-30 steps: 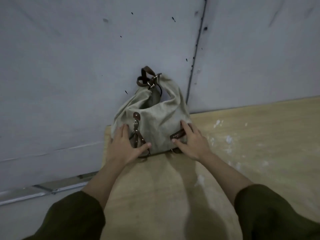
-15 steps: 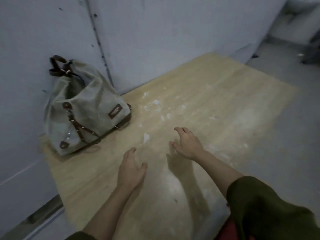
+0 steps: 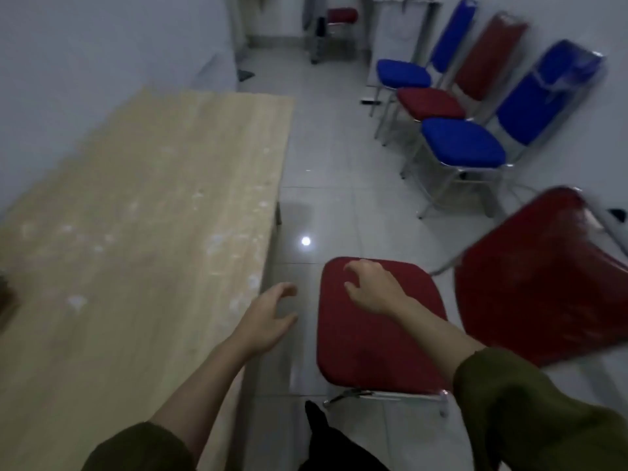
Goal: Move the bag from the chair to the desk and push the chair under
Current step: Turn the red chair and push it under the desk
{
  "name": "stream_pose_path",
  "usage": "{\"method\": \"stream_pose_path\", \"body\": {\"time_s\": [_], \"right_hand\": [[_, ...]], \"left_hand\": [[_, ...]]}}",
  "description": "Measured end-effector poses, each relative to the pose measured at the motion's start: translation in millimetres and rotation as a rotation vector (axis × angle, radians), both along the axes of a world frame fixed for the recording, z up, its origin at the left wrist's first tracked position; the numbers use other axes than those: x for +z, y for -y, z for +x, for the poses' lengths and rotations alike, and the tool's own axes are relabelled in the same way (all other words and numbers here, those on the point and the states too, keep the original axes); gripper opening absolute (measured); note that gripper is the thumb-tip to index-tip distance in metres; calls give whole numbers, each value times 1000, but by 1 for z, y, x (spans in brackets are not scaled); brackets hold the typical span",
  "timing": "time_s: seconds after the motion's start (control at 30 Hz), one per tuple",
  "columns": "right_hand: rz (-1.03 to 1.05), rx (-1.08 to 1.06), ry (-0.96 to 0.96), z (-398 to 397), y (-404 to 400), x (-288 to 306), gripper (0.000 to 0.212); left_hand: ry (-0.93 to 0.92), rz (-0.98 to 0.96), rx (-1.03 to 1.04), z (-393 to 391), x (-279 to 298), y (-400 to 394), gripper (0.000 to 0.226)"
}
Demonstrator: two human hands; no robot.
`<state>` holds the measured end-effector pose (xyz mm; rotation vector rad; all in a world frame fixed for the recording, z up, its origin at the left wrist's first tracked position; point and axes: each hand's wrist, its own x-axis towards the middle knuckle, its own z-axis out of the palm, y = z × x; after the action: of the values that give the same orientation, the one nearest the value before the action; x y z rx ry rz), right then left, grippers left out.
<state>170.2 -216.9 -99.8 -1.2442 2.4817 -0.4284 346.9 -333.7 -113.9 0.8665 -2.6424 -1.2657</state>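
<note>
above the chair, empty right hand

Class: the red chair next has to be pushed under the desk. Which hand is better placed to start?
Right. The right hand is open over the red chair seat; the left hand hangs open over the gap beside the desk.

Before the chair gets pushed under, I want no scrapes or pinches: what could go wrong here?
The red chair stands apart from the desk, seat side facing the edge; pushed unturned, it could knock that edge. The left hand hovers in the gap and could get pinched. The right hand is over the seat, gripping nothing.
</note>
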Motion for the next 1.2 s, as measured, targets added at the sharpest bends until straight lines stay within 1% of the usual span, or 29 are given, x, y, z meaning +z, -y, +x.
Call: {"method": "stream_pose_path", "body": {"time_s": [0.1, 0.2, 0.27, 0.37, 0.4, 0.43, 0.47, 0.53, 0.6, 0.63, 0.7, 0.77, 0.83, 0.93, 1.07, 1.13, 1.2], "right_hand": [[-53, -165, -48, -31, -60, 8, 33], [-160, -356, -123, -62, -114, 23, 31], [-275, -491, -234, -84, -151, 34, 30], [-369, -731, -390, -120, -214, 51, 39], [-377, -789, -424, -132, -234, 54, 42], [-381, -827, -418, -142, -249, 57, 42], [-386, -848, -344, -150, -261, 58, 42], [-352, -832, -115, -219, -322, 55, 38], [-325, -855, 49, -222, -321, 46, 24], [-325, -849, 97, -221, -321, 46, 22], [-356, -828, 244, -229, -334, 48, 34], [-386, -833, 402, -229, -337, 50, 39], [-390, -801, 504, -224, -335, 55, 35], [-408, -733, 577, -210, -329, 57, 29], [-458, -655, 756, -197, -332, 56, 16], [-487, -622, 868, -189, -329, 52, 9], [-530, -588, 941, -181, -322, 47, 8]], "left_hand": [[-52, 5, -170, -50, 8, -34, 41], [-76, 32, -290, -95, 15, -68, 41], [-82, 48, -352, -121, 20, -92, 40], [-113, 80, -427, -160, 27, -130, 39], [-111, 86, -440, -171, 30, -144, 39], [-103, 100, -455, -184, 31, -157, 39], [-100, 88, -479, -194, 34, -170, 39], [-110, 126, -385, -256, 29, -247, 40], [-127, 180, -394, -261, 39, -256, 39], [-127, 185, -407, -264, 37, -259, 39], [-136, 186, -412, -280, 33, -277, 39], [-163, 191, -414, -281, 38, -283, 42], [-182, 186, -401, -280, 34, -284, 52], [-183, 199, -391, -277, 33, -284, 71], [-131, 175, -381, -286, 30, -300, 98], [-125, 192, -375, -289, 27, -310, 104], [-166, 199, -351, -289, 24, -315, 103]]}}
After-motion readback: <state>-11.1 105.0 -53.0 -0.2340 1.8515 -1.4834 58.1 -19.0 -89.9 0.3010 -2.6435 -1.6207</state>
